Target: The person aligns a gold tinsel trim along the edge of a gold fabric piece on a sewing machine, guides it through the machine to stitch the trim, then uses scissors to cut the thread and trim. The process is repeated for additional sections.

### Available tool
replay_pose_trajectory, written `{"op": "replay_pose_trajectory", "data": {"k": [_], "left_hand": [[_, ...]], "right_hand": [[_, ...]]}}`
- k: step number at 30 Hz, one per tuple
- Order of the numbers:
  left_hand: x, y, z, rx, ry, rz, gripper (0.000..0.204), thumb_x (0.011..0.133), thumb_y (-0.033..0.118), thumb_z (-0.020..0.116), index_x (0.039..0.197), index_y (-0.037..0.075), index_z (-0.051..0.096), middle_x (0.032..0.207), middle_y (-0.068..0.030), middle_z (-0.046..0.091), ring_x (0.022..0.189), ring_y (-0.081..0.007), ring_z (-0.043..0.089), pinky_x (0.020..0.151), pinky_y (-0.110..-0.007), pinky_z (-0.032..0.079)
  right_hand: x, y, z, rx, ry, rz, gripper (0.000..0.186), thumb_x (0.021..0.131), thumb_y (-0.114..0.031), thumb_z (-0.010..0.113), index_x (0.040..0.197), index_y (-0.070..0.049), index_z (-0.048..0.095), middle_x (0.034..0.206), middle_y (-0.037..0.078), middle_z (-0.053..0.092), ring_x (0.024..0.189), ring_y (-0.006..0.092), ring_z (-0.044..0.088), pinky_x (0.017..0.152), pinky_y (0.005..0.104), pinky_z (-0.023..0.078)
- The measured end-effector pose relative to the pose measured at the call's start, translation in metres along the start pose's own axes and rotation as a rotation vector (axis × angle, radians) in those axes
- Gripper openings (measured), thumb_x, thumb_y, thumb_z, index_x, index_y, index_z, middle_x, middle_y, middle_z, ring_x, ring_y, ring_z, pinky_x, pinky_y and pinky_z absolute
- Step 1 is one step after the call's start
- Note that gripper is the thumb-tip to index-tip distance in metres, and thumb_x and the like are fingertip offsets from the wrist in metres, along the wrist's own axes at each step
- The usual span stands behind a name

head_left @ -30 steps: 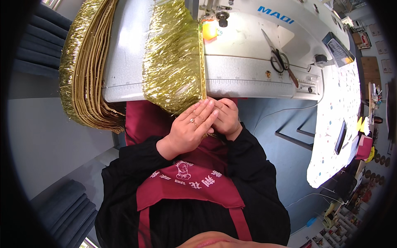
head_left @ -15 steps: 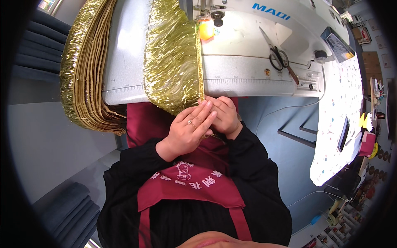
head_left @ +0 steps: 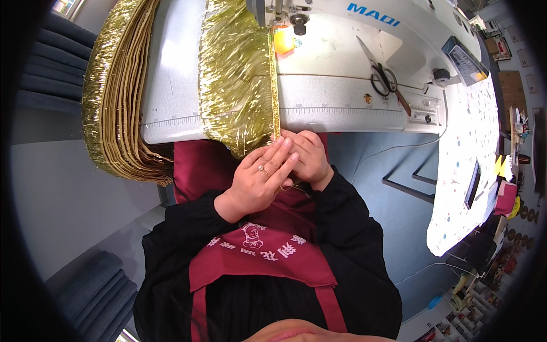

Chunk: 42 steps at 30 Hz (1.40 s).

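Observation:
A gold tinsel fringe (head_left: 233, 74) lies on the sewing machine's bed (head_left: 336, 102), its sequined band (head_left: 274, 97) running down from the presser foot area (head_left: 272, 31) to the bed's front edge. There my left hand (head_left: 261, 174) has its fingers pressed together over the band's lower end, overlapping my right hand (head_left: 307, 157), whose curled fingers grip it from the right. The fingertips of my right hand are partly hidden. A thick folded stack of gold fringe (head_left: 119, 91) hangs over the bed's left side. An orange piece (head_left: 284, 41) sits beside the foot.
Scissors (head_left: 383, 77) lie on the bed at the right, below the machine arm (head_left: 387, 23). A white patterned surface (head_left: 461, 171) carries a dark flat object (head_left: 472, 185). Dark padded folds (head_left: 85, 290) are at lower left, and a black metal frame (head_left: 407, 191) stands below the bed.
Both hands stay together on the band with only a very small shift. The machine and fringe appear slightly further left in the picture than a second ago.

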State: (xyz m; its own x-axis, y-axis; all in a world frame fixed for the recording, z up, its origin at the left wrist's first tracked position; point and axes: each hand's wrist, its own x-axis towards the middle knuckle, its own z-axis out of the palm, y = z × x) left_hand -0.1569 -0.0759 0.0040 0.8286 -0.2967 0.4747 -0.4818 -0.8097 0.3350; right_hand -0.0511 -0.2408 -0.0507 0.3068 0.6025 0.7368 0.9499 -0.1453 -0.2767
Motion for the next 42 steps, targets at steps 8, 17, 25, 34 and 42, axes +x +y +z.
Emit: {"op": "replay_pose_trajectory", "data": {"k": [8,17,25,34,42], "left_hand": [[0.001,-0.001,0.0,0.016,0.0,-0.001,0.047,0.108,0.034,0.051,0.138,0.0,0.064,0.145,-0.0237,0.062,0.134,-0.0356,0.062,0.107,-0.044,0.049],[0.002,-0.004,0.0,0.015,-0.004,-0.001,0.049,0.11,0.037,0.049,0.138,0.0,0.064,0.145,-0.0232,0.062,0.133,-0.035,0.062,0.107,-0.044,0.049],[0.012,-0.017,-0.017,0.054,0.044,0.095,0.046,0.102,0.037,0.059,0.134,0.006,0.068,0.142,-0.0115,0.066,0.122,-0.0234,0.066,0.094,-0.036,0.048],[0.042,-0.04,-0.04,0.044,-0.02,0.284,0.048,0.091,0.031,0.069,0.132,0.007,0.068,0.1,0.0009,0.064,0.08,-0.0154,0.058,0.073,-0.032,0.044],[0.047,-0.049,-0.057,-0.104,-0.104,0.249,0.044,0.088,0.026,0.074,0.128,0.007,0.069,0.101,-0.0023,0.067,0.08,-0.02,0.066,0.068,-0.035,0.052]], "right_hand": [[0.002,0.003,0.0,-0.004,-0.01,-0.022,0.025,0.088,-0.016,0.065,0.104,0.001,0.071,0.112,0.015,0.075,0.114,0.0312,0.071,0.088,0.0423,0.053],[0.003,0.005,0.001,-0.01,-0.009,-0.029,0.025,0.088,-0.017,0.065,0.104,0.001,0.071,0.114,0.015,0.074,0.115,0.0307,0.07,0.088,0.0422,0.053],[0.005,0.003,0.0,-0.036,0.027,-0.012,0.022,0.091,-0.019,0.067,0.105,-0.003,0.07,0.116,0.013,0.074,0.112,0.0286,0.07,0.087,0.0405,0.052],[0.024,-0.006,-0.005,-0.126,0.292,-0.004,0.043,0.083,-0.049,0.082,0.085,-0.015,0.058,0.089,0.001,0.059,0.081,0.0209,0.061,0.081,0.0385,0.05],[0.053,0.01,-0.005,-0.014,0.232,0.058,0.051,0.076,-0.059,0.084,0.085,-0.015,0.058,0.093,0.001,0.059,0.085,0.0231,0.063,0.086,0.041,0.049]]}}
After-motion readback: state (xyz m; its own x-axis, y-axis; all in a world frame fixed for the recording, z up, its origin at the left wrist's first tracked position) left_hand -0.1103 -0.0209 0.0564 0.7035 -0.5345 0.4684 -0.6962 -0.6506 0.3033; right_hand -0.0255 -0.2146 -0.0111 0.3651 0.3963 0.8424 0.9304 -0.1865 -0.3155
